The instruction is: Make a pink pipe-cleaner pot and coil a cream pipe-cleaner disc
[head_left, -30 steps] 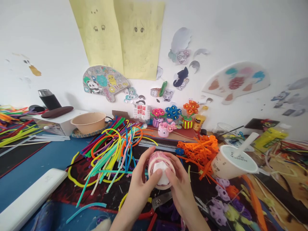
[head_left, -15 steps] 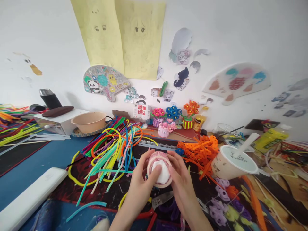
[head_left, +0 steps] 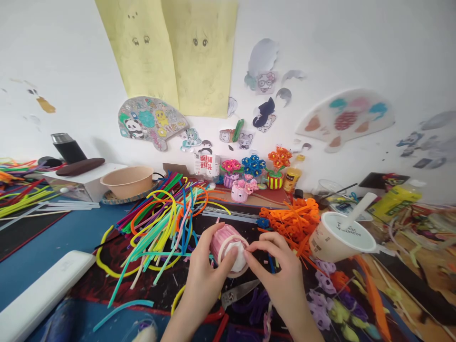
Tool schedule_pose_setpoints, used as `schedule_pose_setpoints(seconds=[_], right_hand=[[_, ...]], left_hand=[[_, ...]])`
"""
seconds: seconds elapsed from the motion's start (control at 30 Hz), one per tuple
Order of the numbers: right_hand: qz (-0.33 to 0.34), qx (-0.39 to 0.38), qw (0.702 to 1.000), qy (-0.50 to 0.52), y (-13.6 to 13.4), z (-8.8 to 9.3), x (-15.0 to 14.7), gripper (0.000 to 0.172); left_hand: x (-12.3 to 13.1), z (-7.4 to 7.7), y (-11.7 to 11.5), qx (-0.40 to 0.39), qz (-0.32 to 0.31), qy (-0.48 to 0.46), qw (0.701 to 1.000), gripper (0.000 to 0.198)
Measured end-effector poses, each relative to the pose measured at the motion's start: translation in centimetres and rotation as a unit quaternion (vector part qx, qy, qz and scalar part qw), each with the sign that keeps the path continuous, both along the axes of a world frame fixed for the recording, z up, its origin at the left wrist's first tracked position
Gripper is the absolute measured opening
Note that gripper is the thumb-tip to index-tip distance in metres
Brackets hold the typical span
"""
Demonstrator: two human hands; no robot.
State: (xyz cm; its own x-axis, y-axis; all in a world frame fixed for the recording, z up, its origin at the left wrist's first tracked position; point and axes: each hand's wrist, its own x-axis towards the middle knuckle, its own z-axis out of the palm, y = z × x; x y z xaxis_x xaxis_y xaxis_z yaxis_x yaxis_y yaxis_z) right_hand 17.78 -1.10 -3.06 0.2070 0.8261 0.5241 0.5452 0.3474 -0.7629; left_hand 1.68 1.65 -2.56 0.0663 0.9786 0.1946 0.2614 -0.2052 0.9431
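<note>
A small pink pot point(head_left: 221, 239), its sides ribbed like rows of pipe cleaner, is tipped with its pale rim towards me. White stuffing or paper fills its mouth. My left hand point(head_left: 203, 273) grips the pot, fingers round the side and thumb pressed on the white part. At the right of the rim, my right hand point(head_left: 281, 268) pinches with thumb and forefinger, touching the edge; any strand between the tips is too small to make out. Scissors or pliers point(head_left: 237, 293) with a metal part and red handles lie below the hands, partly covered by them.
Loose coloured pipe cleaners point(head_left: 171, 218) spread to the left. An orange pipe-cleaner heap point(head_left: 292, 218) and a lidded cup with a straw point(head_left: 342, 237) stand right. Finished flower pots point(head_left: 239, 192) line the back. A white bar-shaped case point(head_left: 46, 294) lies front left.
The pot has turned so its pink side shows more, on the left. My right hand has shifted from wrapping the pot's side to a pinch at its rim.
</note>
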Motion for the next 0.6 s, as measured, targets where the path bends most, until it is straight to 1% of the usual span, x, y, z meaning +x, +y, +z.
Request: schedule_pose_setpoints(seconds=[0.1, 0.3, 0.37, 0.4, 0.43, 0.47, 0.5, 0.6], right_hand=[[0.015, -0.012, 1.000, -0.003, 0.0, 0.0, 0.0, 0.009], [0.012, -0.029, 0.999, 0.020, 0.1, 0.1, -0.1, 0.006], [0.003, -0.045, 0.997, 0.065, 0.2, -0.1, -0.2, 0.006], [0.005, -0.060, 0.993, 0.103, 0.3, -0.3, -0.3, 0.013], [0.016, -0.079, 0.985, 0.151, 0.3, -0.5, -0.4, 0.023], [0.041, -0.103, 0.973, 0.204, 0.4, -0.7, -0.6, 0.032], [0.079, -0.130, 0.955, 0.254, 0.5, -0.9, -0.7, 0.040], [0.201, -0.199, 0.886, 0.366, 0.6, -1.2, -1.2, 0.051]], left_hand=[[0.1, 0.0, 0.0, -0.002, -0.011, 0.014, 1.000, 0.049], [0.2, -0.5, 0.0, -0.011, -0.018, 0.008, 1.000, 0.051], [0.3, -0.7, 0.0, -0.025, -0.024, -0.011, 0.999, 0.051], [0.3, -0.8, 0.0, -0.030, -0.027, -0.024, 0.999, 0.050], [0.3, -0.9, 0.0, -0.033, -0.031, -0.038, 0.998, 0.050], [0.4, -1.0, 0.0, -0.034, -0.036, -0.054, 0.997, 0.048], [0.4, -1.1, 0.0, -0.033, -0.042, -0.072, 0.996, 0.047], [0.4, -1.3, 0.0, -0.027, -0.057, -0.122, 0.991, 0.043]])
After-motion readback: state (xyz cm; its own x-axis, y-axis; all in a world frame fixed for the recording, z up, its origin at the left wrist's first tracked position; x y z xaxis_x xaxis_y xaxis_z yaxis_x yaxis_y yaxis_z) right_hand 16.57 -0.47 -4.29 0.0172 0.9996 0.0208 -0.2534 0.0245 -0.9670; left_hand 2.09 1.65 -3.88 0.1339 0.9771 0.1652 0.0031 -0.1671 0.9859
